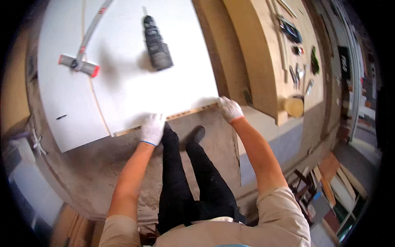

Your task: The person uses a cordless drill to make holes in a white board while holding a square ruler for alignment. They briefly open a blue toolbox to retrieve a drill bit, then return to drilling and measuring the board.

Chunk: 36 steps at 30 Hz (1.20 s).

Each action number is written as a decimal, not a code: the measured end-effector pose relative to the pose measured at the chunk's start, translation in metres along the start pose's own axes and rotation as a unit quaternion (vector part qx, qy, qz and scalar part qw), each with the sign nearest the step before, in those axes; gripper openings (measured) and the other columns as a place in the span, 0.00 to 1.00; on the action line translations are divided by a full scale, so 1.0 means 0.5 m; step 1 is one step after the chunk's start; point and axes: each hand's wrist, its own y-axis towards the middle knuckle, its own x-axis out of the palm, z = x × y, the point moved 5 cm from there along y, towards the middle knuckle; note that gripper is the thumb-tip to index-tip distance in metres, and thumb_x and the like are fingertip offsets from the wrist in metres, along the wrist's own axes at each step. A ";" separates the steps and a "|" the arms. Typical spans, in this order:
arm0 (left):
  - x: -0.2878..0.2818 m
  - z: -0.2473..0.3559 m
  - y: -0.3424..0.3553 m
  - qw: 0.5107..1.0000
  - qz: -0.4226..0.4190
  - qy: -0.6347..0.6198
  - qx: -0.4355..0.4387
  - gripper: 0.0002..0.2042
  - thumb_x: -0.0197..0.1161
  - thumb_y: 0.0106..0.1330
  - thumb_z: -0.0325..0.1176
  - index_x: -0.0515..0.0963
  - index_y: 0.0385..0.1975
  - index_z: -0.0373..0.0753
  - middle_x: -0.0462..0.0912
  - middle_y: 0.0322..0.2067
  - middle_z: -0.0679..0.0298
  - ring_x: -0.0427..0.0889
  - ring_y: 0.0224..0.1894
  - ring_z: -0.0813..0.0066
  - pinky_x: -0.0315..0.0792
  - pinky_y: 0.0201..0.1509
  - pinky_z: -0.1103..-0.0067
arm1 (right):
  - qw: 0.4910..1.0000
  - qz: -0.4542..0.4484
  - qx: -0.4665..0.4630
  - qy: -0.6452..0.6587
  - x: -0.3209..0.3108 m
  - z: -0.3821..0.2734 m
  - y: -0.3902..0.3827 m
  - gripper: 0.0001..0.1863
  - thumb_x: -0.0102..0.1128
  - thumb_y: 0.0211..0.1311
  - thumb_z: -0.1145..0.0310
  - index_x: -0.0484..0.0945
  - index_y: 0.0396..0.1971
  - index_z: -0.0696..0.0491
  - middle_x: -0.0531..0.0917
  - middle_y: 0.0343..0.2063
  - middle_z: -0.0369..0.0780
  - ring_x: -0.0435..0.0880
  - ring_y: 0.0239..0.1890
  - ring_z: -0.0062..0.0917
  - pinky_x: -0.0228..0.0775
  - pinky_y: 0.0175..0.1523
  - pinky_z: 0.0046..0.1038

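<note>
Head view: a white panel (135, 74) lies flat, its near edge faced with a thin wooden strip (185, 113) that runs along that edge from left to right. Both hands wear white gloves and rest on this strip. The left hand (153, 128) covers the strip left of the edge's middle, fingers laid flat over the panel edge. The right hand (229, 108) sits at the panel's near right corner, fingers curled down on the strip end. The hands are well apart, one toward each end of the strip; whether either grips the strip or only presses it cannot be told.

On the panel, toward its far side, lies a dark power tool (156, 43), lengthwise and pointing away from the person. Left of the tool, a grey bar with a red tip (79, 65) lies across the panel, joined to a long pale handle (92, 26) that runs to the far edge. A second pale strip (100, 106) runs from the bar toward the near edge.

Right of the panel stand curved fibreboard pieces (251, 53). Beyond them a bench (306, 88) carries small hand tools (298, 74). Below the panel's near edge, the person's dark trousers (193, 181) and one shoe (196, 135) show above a concrete floor (98, 173).
</note>
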 end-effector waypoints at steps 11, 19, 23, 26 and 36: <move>-0.013 -0.013 -0.005 0.999 -0.016 -0.045 -0.007 0.09 0.59 0.70 0.31 0.80 0.48 0.42 0.83 0.42 0.58 0.86 0.48 0.59 0.85 0.47 0.66 | 0.981 -0.001 -0.071 -0.181 0.051 0.022 0.009 0.09 0.50 0.75 0.71 0.73 0.50 0.56 0.83 0.38 0.47 0.90 0.42 0.37 0.87 0.43 0.39; -0.005 -0.014 -0.004 0.998 -0.012 -0.061 0.008 0.09 0.59 0.70 0.31 0.79 0.47 0.40 0.83 0.42 0.58 0.85 0.49 0.58 0.85 0.48 0.65 | 0.989 -0.028 -0.030 -0.143 0.026 0.005 0.015 0.10 0.50 0.77 0.72 0.71 0.53 0.54 0.84 0.40 0.47 0.91 0.42 0.39 0.88 0.47 0.39; -0.001 -0.015 -0.010 0.997 0.024 -0.073 0.009 0.10 0.58 0.70 0.32 0.81 0.48 0.42 0.81 0.44 0.60 0.84 0.51 0.60 0.84 0.53 0.66 | 0.988 -0.030 -0.034 -0.146 0.023 0.002 0.013 0.11 0.53 0.75 0.72 0.72 0.54 0.53 0.84 0.42 0.48 0.91 0.45 0.40 0.88 0.48 0.40; 0.017 -0.016 -0.012 0.997 0.017 -0.071 0.003 0.12 0.59 0.70 0.31 0.81 0.50 0.43 0.83 0.47 0.59 0.84 0.52 0.60 0.83 0.53 0.66 | 0.998 -0.016 -0.029 -0.052 0.023 0.005 0.011 0.12 0.52 0.76 0.71 0.73 0.56 0.55 0.84 0.46 0.50 0.90 0.48 0.41 0.87 0.51 0.42; 0.012 -0.010 -0.012 0.993 -0.014 -0.116 0.034 0.04 0.58 0.71 0.29 0.80 0.40 0.40 0.82 0.39 0.53 0.83 0.44 0.53 0.81 0.49 0.59 | 0.953 -0.048 0.152 0.257 0.021 0.035 -0.003 0.24 0.62 0.76 0.56 0.81 0.65 0.50 0.87 0.61 0.42 0.85 0.60 0.33 0.77 0.64 0.35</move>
